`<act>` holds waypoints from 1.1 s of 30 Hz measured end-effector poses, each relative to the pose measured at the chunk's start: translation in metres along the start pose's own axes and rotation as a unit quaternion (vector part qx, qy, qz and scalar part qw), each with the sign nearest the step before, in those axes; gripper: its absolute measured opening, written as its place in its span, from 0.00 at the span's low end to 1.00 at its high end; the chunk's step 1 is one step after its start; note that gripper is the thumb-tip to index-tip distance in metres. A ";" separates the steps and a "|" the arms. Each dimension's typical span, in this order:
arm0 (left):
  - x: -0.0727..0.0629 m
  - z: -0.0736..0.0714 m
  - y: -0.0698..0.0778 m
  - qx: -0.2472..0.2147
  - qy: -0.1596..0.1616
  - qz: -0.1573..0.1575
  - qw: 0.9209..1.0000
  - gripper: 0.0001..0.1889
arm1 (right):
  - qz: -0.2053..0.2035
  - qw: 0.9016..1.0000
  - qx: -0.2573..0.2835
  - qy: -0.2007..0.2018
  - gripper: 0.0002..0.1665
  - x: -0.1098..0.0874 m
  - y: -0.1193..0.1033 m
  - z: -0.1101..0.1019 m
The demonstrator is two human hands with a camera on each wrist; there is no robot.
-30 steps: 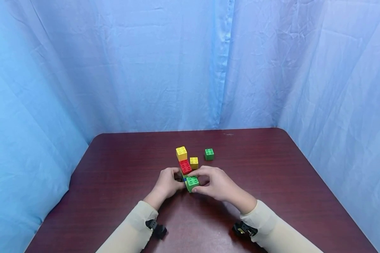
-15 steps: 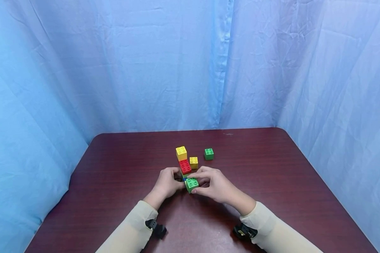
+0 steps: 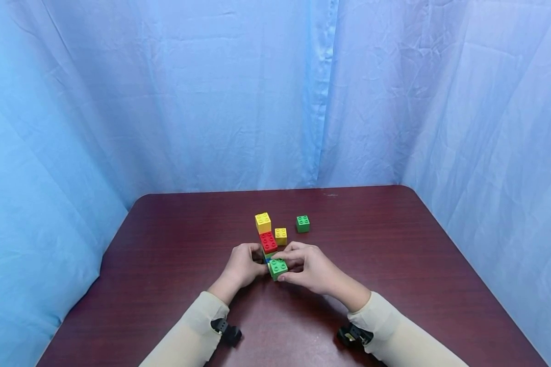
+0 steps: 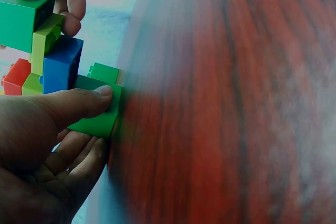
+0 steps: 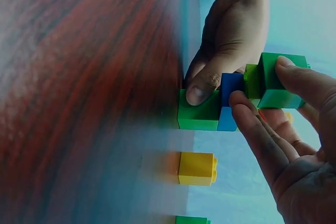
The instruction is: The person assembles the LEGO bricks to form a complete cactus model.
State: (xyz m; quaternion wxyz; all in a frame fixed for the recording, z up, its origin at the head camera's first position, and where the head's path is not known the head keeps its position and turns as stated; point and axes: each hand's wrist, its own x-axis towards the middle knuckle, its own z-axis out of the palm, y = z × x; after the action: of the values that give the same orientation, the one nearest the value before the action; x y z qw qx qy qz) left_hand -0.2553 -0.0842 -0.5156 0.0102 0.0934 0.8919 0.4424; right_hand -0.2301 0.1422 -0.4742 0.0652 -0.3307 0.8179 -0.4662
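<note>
A stepped stack of toy building blocks stands between the two hands. My left hand grips its bottom green block, thumb on the near face and fingers behind. Above that block come a blue block and a thin lime green block. The right hand pinches the top green block between thumb and fingers, over the lime one. Farther from me in the stack are a red block and a tall yellow block. Fingers hide part of the stack's middle.
A loose small yellow block sits on the dark red-brown table, just right of the stack. Farther right and back lies another green block. Blue curtains hang behind the table and at both sides.
The right hand and the top green block have shifted very slightly toward me. My left hand and the loose blocks look the same.
</note>
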 end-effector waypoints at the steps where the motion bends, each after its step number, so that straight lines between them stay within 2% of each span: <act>1: 0.000 0.000 0.000 0.001 0.000 -0.001 1.000 0.13 | 0.002 1.000 0.003 -0.002 0.26 0.000 0.000 0.000; 7: 0.000 0.000 0.000 -0.003 -0.002 -0.001 1.000 0.14 | 0.012 0.999 0.025 -0.025 0.28 0.002 -0.001 -0.004; 12: 0.000 0.000 -0.002 -0.011 -0.004 0.000 1.000 0.14 | 0.014 0.998 0.050 -0.044 0.35 0.003 0.001 -0.012; 17: 0.000 0.000 -0.002 -0.017 -0.005 -0.003 1.000 0.14 | 0.026 0.996 0.057 -0.056 0.41 0.006 0.013 -0.025; 20: 0.000 0.000 -0.002 -0.019 -0.007 -0.004 1.000 0.13 | 0.034 0.997 0.051 -0.057 0.40 0.008 0.023 -0.035; 23: 0.000 0.000 -0.002 -0.020 -0.010 -0.004 1.000 0.13 | 0.035 0.998 0.029 -0.034 0.35 0.012 0.034 -0.046; 26: 0.000 -0.001 -0.002 -0.021 -0.011 -0.005 1.000 0.12 | 0.044 0.999 -0.017 0.006 0.30 0.017 0.043 -0.056; 30: 0.000 -0.001 -0.003 -0.019 -0.011 -0.006 1.000 0.12 | 0.074 0.994 -0.066 0.050 0.26 0.023 0.053 -0.065; 33: 0.000 -0.001 -0.004 -0.019 -0.010 -0.005 1.000 0.12 | 0.096 0.989 -0.085 0.073 0.28 0.028 0.061 -0.069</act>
State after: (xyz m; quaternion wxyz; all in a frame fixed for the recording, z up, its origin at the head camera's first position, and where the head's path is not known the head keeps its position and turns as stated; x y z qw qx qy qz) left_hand -0.2560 -0.0873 -0.5179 0.0233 0.0934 0.8836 0.4583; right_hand -0.3097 0.1960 -0.4790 0.0216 -0.2202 0.8851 -0.4095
